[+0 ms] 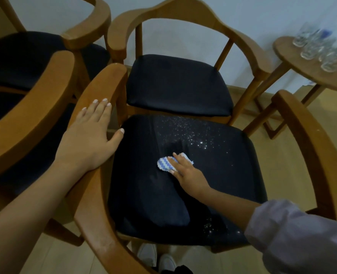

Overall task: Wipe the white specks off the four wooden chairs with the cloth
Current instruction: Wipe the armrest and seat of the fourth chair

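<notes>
Head view showed my right hand (pixel 185 171) gripping the bunched cloth (pixel 164 162) — soft, light, limp — pressed on the near chair's seat (pixel 223 175) beside the specks (pixel 193 135); my left hand (pixel 90 135) lay flat on its armrest (pixel 104 82).

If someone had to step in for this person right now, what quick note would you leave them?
Left hand: rests flat on the near chair's armrest, holding nothing.
Right hand: holds the blue-and-white cloth against the near chair's dark seat.
Done: the seat's left part looks wiped, with a smear mark.
Left: white specks across the back of the seat, and a smaller patch by its front edge. The other chairs are too dark to judge from here.
</notes>
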Available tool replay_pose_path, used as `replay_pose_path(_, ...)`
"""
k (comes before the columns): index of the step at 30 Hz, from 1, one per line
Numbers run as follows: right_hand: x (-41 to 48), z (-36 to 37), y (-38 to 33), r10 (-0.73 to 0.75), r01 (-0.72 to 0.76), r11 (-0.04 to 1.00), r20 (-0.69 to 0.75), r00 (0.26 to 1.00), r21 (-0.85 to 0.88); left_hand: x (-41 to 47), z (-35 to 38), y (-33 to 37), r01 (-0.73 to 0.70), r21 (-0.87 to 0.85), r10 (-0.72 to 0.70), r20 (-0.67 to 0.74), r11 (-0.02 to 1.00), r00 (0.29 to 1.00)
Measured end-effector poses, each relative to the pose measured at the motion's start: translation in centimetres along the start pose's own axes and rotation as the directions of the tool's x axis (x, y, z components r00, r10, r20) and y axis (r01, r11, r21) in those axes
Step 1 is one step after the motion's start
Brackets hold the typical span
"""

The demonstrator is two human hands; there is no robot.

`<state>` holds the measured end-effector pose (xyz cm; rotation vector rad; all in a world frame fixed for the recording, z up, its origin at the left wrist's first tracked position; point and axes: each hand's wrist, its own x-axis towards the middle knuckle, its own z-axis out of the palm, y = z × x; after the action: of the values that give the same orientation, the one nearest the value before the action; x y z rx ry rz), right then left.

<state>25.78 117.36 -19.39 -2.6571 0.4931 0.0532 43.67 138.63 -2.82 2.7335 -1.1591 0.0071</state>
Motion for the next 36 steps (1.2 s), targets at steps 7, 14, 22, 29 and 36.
replay_pose_path(7, -5.7, 1.4, -1.0, -0.118, 0.116, 0.993, 0.094, 0.989, 0.024, -0.1, -0.1, 0.1, -0.002, -0.016, 0.002, 0.007, 1.000, 1.000)
replay_pose_path(14, -5.3, 2.1, -0.8, -0.143, 0.142, 0.990, 0.057, 0.988, 0.014, 0.0, -0.5, 0.1, 0.000, -0.029, 0.001, 0.029, 1.000, 1.000)
replay_pose_path(22, -3.1, 2.1, -0.8, -0.117, 0.116, 0.992, 0.016, 0.993, 0.043, 0.0, -0.2, 0.1, 0.005, -0.031, -0.005, -0.001, 1.000, 1.000)
replay_pose_path(29, -0.3, 2.0, -0.8, -0.064, 0.074, 0.989, -0.081, 0.995, 0.128, 0.0, 0.0, 0.1, 0.001, -0.030, -0.002, -0.031, 1.000, 1.000)
replay_pose_path(36, 7.5, 0.9, -0.6, 0.166, -0.138, 0.973, -0.146, 0.975, 0.185, -0.1, 0.0, 0.1, 0.000, -0.058, -0.003, -0.039, 0.998, 0.999)
